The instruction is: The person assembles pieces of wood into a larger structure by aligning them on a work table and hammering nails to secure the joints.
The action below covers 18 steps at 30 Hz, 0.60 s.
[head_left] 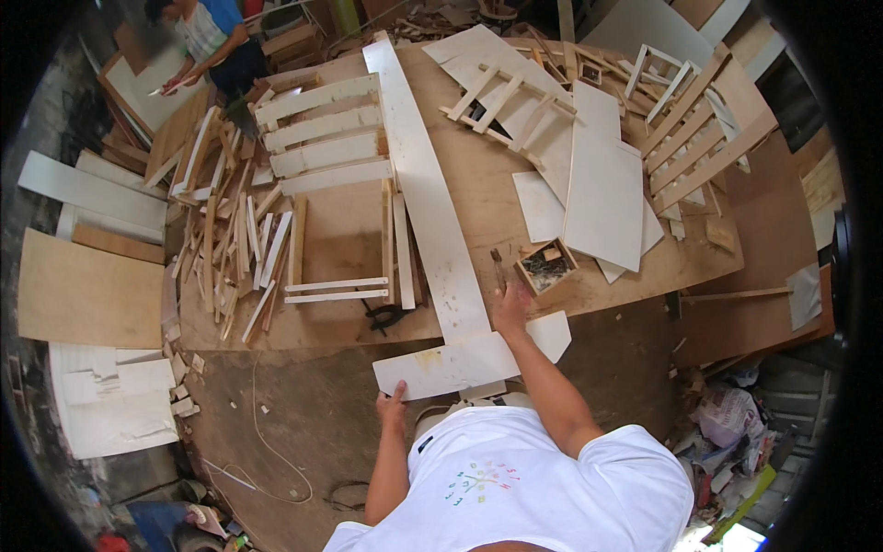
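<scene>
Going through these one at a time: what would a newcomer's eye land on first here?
Probably the long white board running across the worktable from its far side to its near edge. Next, the short white board at that near edge, its left end held by the left hand. Then the jumbled heap of wood strips on the table's left.

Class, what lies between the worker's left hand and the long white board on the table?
In the head view, the short white board lies between the left hand holding it and the long white board.
</scene>
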Tool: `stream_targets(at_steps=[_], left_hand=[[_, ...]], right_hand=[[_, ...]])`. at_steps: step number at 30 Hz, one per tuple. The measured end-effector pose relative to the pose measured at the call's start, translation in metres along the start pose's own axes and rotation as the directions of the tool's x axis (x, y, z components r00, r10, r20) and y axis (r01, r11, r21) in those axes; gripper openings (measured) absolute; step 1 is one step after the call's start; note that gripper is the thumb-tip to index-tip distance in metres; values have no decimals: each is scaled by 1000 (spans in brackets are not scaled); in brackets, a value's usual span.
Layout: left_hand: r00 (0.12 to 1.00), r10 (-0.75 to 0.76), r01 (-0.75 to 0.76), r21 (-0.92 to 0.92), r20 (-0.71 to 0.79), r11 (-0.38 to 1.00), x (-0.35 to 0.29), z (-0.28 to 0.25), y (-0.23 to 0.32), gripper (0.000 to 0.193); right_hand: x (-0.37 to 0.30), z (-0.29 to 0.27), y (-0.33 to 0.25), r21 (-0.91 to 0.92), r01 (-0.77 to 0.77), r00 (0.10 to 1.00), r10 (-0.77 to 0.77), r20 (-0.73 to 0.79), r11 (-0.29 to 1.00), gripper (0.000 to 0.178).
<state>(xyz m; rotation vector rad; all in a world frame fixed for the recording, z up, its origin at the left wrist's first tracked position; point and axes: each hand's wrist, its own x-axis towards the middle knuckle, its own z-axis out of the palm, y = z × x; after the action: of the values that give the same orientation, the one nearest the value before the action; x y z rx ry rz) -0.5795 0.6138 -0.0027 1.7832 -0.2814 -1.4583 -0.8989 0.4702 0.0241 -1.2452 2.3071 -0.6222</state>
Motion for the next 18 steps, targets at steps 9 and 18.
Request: stream_targets(at_steps=[9, 18], left_hand=[[790, 566, -345, 592, -236, 728, 22, -3, 6, 62], [319, 805, -712, 687, 500, -144, 51, 105, 179, 67]], right_hand=[[-15, 5, -13, 8, 237, 960, -233, -156, 972, 54], [-64, -30, -37, -145, 400, 916, -401, 24, 905, 60]])
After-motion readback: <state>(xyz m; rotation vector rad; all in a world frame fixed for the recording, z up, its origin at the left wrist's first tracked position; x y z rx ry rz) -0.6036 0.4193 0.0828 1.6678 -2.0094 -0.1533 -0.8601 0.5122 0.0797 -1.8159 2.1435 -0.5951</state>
